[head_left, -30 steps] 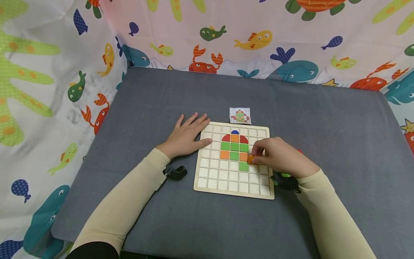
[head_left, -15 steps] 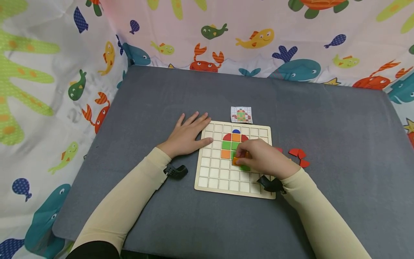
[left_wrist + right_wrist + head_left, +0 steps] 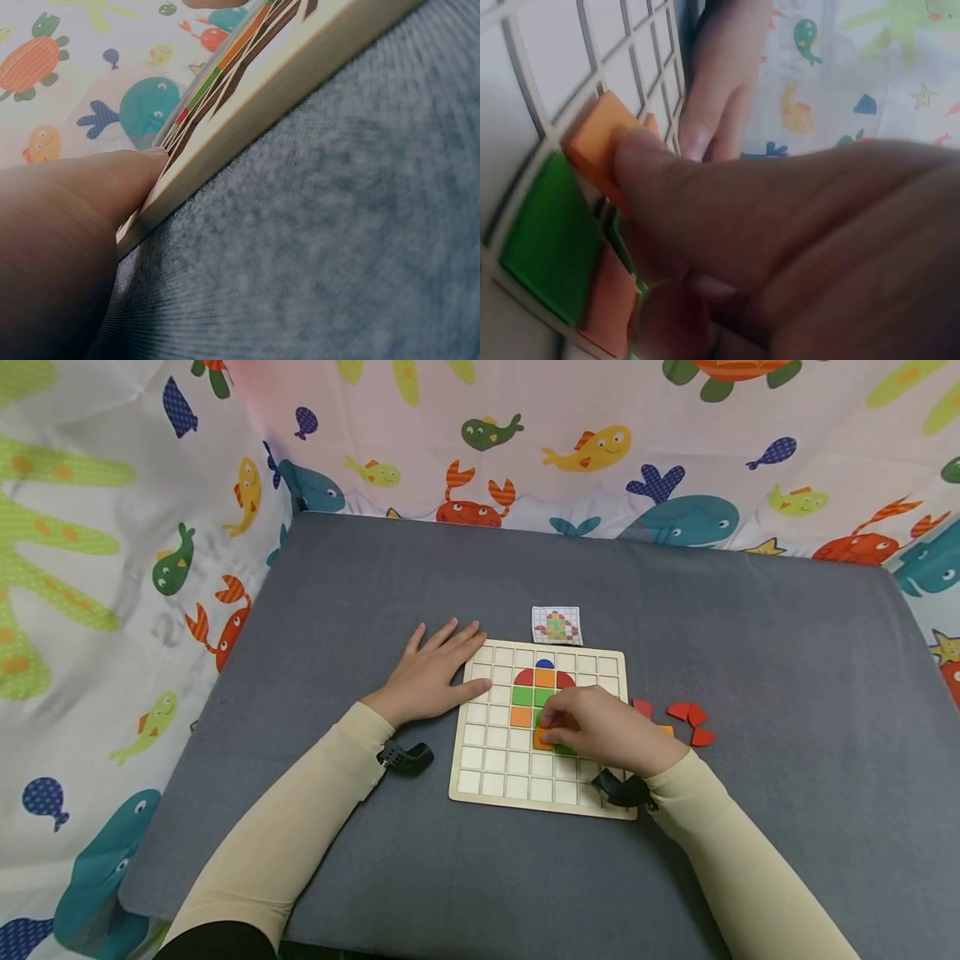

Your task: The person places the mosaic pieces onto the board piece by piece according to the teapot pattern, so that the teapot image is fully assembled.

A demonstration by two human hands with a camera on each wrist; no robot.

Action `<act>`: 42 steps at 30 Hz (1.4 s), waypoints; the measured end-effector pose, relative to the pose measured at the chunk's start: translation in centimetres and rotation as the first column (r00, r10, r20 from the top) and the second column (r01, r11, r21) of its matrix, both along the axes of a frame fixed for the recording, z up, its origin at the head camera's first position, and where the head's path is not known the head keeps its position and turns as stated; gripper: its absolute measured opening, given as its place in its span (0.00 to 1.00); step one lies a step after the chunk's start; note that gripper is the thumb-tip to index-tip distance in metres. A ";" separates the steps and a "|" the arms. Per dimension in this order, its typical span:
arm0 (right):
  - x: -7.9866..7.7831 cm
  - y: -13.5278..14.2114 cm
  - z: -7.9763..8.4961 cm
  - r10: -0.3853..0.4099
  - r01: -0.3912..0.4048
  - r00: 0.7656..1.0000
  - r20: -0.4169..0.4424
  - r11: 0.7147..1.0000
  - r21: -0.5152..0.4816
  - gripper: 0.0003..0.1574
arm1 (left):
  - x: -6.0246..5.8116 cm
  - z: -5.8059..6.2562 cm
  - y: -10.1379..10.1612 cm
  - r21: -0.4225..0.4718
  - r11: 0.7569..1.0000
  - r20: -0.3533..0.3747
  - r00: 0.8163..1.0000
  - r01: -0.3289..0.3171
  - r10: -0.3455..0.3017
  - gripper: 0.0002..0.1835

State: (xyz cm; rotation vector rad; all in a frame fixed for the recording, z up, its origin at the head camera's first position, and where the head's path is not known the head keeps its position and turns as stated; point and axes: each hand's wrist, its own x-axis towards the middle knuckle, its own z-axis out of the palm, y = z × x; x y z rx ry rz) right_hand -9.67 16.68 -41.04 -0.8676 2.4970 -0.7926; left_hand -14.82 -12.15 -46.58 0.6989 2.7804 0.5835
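A wooden grid board [image 3: 487,787] lies on the grey table with red, green, orange and blue tiles in its cells. My right hand [image 3: 600,727] pinches an orange square tile [image 3: 542,740] at a cell left of the lowest green tile [image 3: 564,749]. In the right wrist view the thumb presses that orange tile [image 3: 604,139], which sits slightly tilted against the grid lines. The fingers hide some tiles behind them. My left hand [image 3: 431,681] lies spread at the board's upper left, its thumb over the left edge; the left wrist view shows the thumb [image 3: 112,184] on the rim.
A small pattern card [image 3: 557,626] lies just beyond the board's far edge. Right of the board are several loose red pieces [image 3: 702,737] and an orange one [image 3: 667,729], partly hidden by the right hand. A cloth with sea animals [image 3: 405,452] hangs behind the table.
My right hand has moved left over the board with the orange tile and brought it down at a cell. Loose red pieces have come into sight. The left hand stays in place.
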 end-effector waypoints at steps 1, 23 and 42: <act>0.0 0.0 -0.1 0.003 -0.003 1.000 0.005 1.000 0.000 0.05 | 0.0 0.0 0.0 0.005 1.000 0.001 1.000 0.000 0.000 0.45; 0.1 0.9 0.1 0.003 -0.001 0.998 -0.060 1.000 0.022 0.05 | 0.0 0.1 -0.1 0.004 1.000 -0.007 1.000 0.009 -0.009 0.45; -0.9 7.5 3.8 -0.225 0.227 0.974 -0.034 0.968 0.110 0.08 | 0.1 0.3 0.0 -0.009 1.000 0.005 1.000 0.005 -0.005 0.45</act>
